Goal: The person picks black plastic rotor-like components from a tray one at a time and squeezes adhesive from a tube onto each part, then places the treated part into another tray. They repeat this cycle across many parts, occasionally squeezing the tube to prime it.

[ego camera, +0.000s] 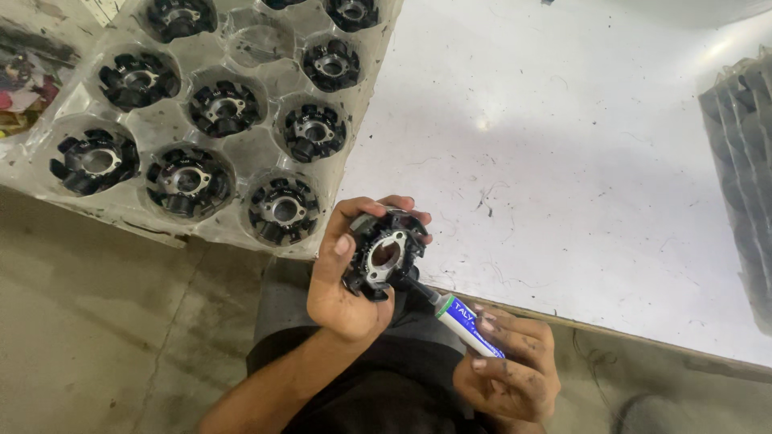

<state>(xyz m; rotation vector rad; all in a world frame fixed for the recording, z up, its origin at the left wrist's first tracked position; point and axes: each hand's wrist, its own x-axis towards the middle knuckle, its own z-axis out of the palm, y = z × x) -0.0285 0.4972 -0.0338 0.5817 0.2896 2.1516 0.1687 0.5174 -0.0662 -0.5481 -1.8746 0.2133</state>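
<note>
My left hand (pixel 342 281) grips a round black part with radial teeth and a metal centre ring (pixel 384 254), held upright over my lap near the table's front edge. My right hand (pixel 511 371) holds a small white, green and blue tube (pixel 466 325); its black nozzle touches the lower right side of the part. A clear plastic tray (pixel 241 145) at upper left carries several identical black toothed parts, one in each round pocket.
A white scratched tabletop (pixel 563 161) fills the upper right. A stack of dark ribbed pieces (pixel 744 177) lies at its right edge. The grey concrete floor (pixel 96 321) shows at lower left. Clutter lies at the far left edge.
</note>
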